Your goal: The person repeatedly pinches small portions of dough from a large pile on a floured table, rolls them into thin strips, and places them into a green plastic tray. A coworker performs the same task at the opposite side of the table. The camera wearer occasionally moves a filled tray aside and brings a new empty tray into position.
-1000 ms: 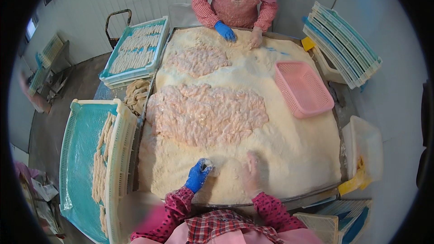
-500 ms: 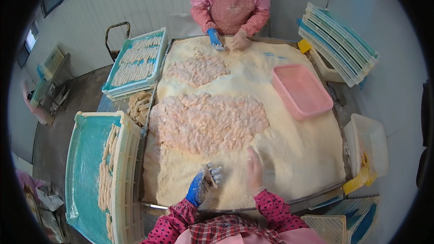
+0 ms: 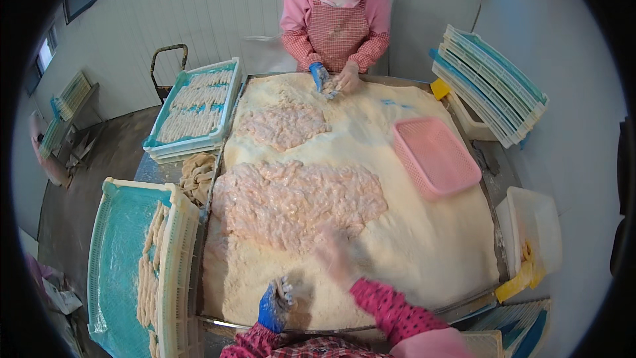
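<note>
The wide metal table (image 3: 498,189) heaped with pale yellow breadcrumbs is the landmark here. At its near edge, the left hand (image 3: 273,303), in a blue glove, has its fingers curled loosely around a small crumb-coated piece (image 3: 285,286), which sits just above the crumb bed. Just right of it, the right hand (image 3: 336,256) is blurred; it lies over the crumbs at the near rim of the big pink heap of raw battered strips (image 3: 298,202) in the table's middle, and how far its fingers are spread cannot be told. Off the table's near left corner stands a teal plastic tray (image 3: 119,252) with coated strips laid in rows. At the far edge, another person's hands (image 3: 334,79) press together over a second, smaller pink heap (image 3: 283,126). A pink plastic basket (image 3: 434,156) rests on the crumbs toward the right side.
</note>
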Motion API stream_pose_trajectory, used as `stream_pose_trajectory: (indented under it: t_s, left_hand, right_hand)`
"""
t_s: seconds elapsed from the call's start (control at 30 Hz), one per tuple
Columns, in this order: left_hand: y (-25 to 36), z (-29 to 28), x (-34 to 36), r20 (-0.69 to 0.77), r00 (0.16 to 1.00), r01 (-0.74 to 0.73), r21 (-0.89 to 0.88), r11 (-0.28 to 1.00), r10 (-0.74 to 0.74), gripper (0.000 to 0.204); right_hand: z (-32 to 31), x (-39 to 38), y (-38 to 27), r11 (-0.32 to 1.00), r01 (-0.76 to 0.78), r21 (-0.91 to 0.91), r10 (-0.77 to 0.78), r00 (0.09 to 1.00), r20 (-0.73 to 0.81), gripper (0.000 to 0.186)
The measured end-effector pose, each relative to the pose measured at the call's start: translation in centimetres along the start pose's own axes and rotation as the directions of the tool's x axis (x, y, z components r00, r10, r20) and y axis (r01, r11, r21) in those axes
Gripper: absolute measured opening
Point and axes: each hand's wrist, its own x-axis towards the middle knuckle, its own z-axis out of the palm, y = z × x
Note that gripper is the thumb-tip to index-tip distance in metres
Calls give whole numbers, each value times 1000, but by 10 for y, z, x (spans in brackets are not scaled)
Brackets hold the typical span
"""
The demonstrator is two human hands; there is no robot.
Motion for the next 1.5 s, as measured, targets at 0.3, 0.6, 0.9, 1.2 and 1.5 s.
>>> stream_pose_trajectory:
  t_s: [0.3, 0.6, 0.9, 1.2, 1.5]
  left_hand:
    - [123, 135, -25, 70, 904, -416, -77, 906, 421, 41]
    - [392, -19, -45, -53, 728, -140, 965, 224, 684, 59]
    - [372, -6, 5, 191, 812, -437, 825, 358, 551, 48]
    - [145, 95, -20, 453, 886, -421, 694, -584, -102, 73]
    - [-8, 29, 75, 543, 763, -635, 528, -563, -351, 73]
  right_hand:
    - [-55, 158, 165, 747, -181, -639, 258, 966, 27, 15]
    - [-49, 172, 155, 731, 132, -669, 66, 963, 262, 14]
    - [-79, 148, 107, 963, -270, 9, 270, 960, -73, 14]
    - [-105, -78, 30, 955, -102, -278, 249, 786, 566, 38]
    - [-41, -112, 9, 884, -218, -415, 345, 901, 263, 54]
